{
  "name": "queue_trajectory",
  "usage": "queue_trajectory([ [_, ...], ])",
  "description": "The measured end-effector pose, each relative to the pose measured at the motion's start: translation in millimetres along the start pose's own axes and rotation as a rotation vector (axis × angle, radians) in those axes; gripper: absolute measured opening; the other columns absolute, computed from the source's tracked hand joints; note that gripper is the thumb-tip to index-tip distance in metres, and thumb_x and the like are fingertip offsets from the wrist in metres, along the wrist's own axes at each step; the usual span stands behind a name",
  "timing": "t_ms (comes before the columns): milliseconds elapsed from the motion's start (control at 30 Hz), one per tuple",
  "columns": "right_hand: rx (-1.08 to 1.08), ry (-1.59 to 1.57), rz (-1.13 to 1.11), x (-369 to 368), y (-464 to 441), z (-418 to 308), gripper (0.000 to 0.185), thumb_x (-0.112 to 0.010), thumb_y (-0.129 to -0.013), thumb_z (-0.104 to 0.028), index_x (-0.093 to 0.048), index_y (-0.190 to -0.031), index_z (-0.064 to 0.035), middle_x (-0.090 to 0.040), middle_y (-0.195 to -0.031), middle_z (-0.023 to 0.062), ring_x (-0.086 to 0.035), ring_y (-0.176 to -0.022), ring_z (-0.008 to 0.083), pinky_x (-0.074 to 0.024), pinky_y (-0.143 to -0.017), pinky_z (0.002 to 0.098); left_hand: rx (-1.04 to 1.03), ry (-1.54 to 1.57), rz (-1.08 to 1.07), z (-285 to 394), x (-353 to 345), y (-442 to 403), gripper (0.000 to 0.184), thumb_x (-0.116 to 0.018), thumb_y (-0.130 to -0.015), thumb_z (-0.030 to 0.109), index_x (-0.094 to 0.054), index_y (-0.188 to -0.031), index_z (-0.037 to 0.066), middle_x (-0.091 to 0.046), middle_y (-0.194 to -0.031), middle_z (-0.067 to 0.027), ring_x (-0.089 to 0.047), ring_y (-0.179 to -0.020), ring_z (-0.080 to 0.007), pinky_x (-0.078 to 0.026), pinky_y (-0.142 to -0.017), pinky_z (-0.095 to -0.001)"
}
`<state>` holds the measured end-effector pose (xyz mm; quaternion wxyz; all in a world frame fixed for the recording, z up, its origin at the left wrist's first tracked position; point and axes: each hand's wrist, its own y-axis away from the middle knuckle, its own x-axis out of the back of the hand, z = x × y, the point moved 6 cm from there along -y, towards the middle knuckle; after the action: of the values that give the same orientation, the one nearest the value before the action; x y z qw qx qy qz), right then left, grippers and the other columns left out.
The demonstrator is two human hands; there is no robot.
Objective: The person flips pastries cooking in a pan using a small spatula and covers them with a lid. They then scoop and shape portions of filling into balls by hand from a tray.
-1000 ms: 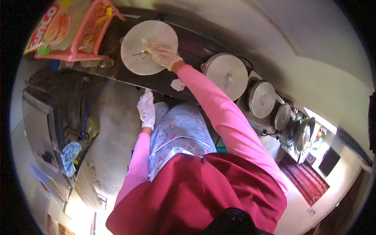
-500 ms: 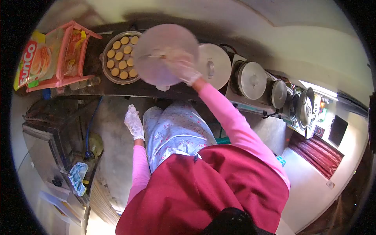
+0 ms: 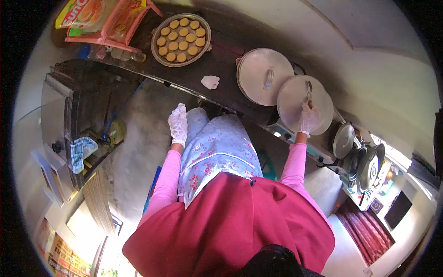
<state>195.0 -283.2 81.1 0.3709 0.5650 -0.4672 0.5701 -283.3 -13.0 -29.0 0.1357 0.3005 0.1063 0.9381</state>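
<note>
While the left hand (image 3: 177,123), gloved fingers folded together, hangs nearer than the lidded pot (image 3: 253,76) and left of it, the right hand (image 3: 309,119) pinches the handle (image 3: 309,87) of a round lid (image 3: 293,104) just right of the pot. Farther off, left of the pot, sits a pan (image 3: 158,53) of round cakes (image 3: 173,45).

Sixteen golden rounds (image 3: 183,45), one pan (image 3: 181,65)
Right of the pan: two large lids (image 3: 258,76), one white scrap (image 3: 210,82); left: one pink rack (image 3: 105,40).

You had glare past the right end of the counter (image 3: 226,69), shadow under its front edge, and fisheye bending toward the view's black corners.
</note>
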Motion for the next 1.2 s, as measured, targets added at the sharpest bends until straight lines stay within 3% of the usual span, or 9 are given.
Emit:
queue_trajectory([
  [167,0.351,-0.231,-0.031,2,-5,-104,0.039,-0.059,-0.085,-0.044,-0.072,-0.093,-0.0084,-0.068,-0.088,0.0201,-0.064,-0.082,0.0371,-0.0473,-0.072,0.0481,0.02,0.113,0.075,-1,-8,18,0.037,-0.051,-0.101,0.031,-0.07,-0.104,-0.001,-0.07,-0.085,-0.0169,-0.069,-0.076,-0.0244,-0.052,-0.068,-0.0371],
  [300,0.676,-0.416,-0.11,11,14,-226,0.035,-0.058,-0.084,-0.035,-0.066,-0.093,-0.0024,-0.062,-0.089,0.0209,-0.059,-0.087,0.0408,-0.0457,-0.076,0.0495,0.018,0.063,0.045,-4,-13,16,0.032,-0.055,-0.099,0.028,-0.07,-0.103,-0.001,-0.071,-0.089,-0.0179,-0.069,-0.081,-0.0292,-0.052,-0.071,-0.0375],
  [367,0.646,-0.503,-0.15,-6,15,-279,0.035,-0.062,-0.084,-0.037,-0.069,-0.085,-0.0031,-0.064,-0.08,0.0212,-0.062,-0.079,0.0405,-0.0456,-0.072,0.0497,-0.069,-0.028,0.089,6,-11,11,0.029,-0.057,-0.098,0.025,-0.07,-0.101,0.0,-0.07,-0.09,-0.0183,-0.069,-0.082,-0.0316,-0.051,-0.071,-0.0389],
  [500,0.832,-0.463,-0.232,-27,39,-389,0.034,-0.063,-0.083,-0.034,-0.067,-0.089,-0.0017,-0.064,-0.088,0.0227,-0.061,-0.082,0.0413,-0.046,-0.073,0.0503,-0.007,-0.042,0.092,6,8,-3,0.025,-0.058,-0.097,0.021,-0.07,-0.099,0.0,-0.07,-0.091,-0.0189,-0.068,-0.084,-0.0333,-0.051,-0.072,-0.0401],
  [633,0.901,-0.531,-0.267,-62,56,-477,0.033,-0.064,-0.083,-0.032,-0.066,-0.092,-0.0011,-0.064,-0.097,0.0237,-0.061,-0.089,0.0425,-0.0468,-0.077,0.0509,0.028,0.103,0.257,-23,34,-23,0.023,-0.059,-0.096,0.02,-0.07,-0.098,0.0,-0.07,-0.088,-0.0178,-0.068,-0.079,-0.0331,-0.051,-0.07,-0.0406],
  [700,0.893,-0.522,-0.328,-79,61,-512,0.032,-0.064,-0.084,-0.031,-0.066,-0.092,-0.0009,-0.064,-0.097,0.0244,-0.061,-0.091,0.0433,-0.0469,-0.079,0.0511,0.056,0.119,0.26,-42,49,-36,0.024,-0.06,-0.097,0.021,-0.07,-0.104,0.0,-0.071,-0.09,-0.0132,-0.066,-0.076,-0.0236,-0.052,-0.069,-0.0346],
  [767,0.911,-0.505,-0.373,-91,68,-538,0.031,-0.06,-0.086,-0.029,-0.066,-0.095,0.0006,-0.064,-0.098,0.0254,-0.062,-0.093,0.0439,-0.0477,-0.081,0.0509,0.148,0.102,0.219,-65,62,-45,0.03,-0.06,-0.098,0.023,-0.068,-0.116,0.0,-0.072,-0.099,-0.0064,-0.064,-0.077,-0.0119,-0.053,-0.071,-0.0275],
  [1100,0.939,-0.475,-0.386,-124,76,-568,0.033,-0.064,-0.084,-0.03,-0.065,-0.092,0.0017,-0.064,-0.093,0.0264,-0.062,-0.091,0.0446,-0.0471,-0.079,0.0512,0.273,0.213,0.26,-77,84,-90,0.03,-0.062,-0.097,0.023,-0.069,-0.115,0.001,-0.07,-0.101,-0.0034,-0.062,-0.079,-0.0099,-0.052,-0.073,-0.0262],
  [1200,1.005,-0.453,-0.377,-121,81,-565,0.041,-0.055,-0.093,-0.038,-0.065,-0.09,0.0019,-0.064,-0.093,0.0286,-0.062,-0.09,0.0448,-0.048,-0.08,0.0523,0.191,0.169,0.259,-75,77,-97,0.03,-0.063,-0.097,0.023,-0.069,-0.116,0.001,-0.07,-0.102,-0.0031,-0.062,-0.08,-0.0097,-0.051,-0.073,-0.0257],
])
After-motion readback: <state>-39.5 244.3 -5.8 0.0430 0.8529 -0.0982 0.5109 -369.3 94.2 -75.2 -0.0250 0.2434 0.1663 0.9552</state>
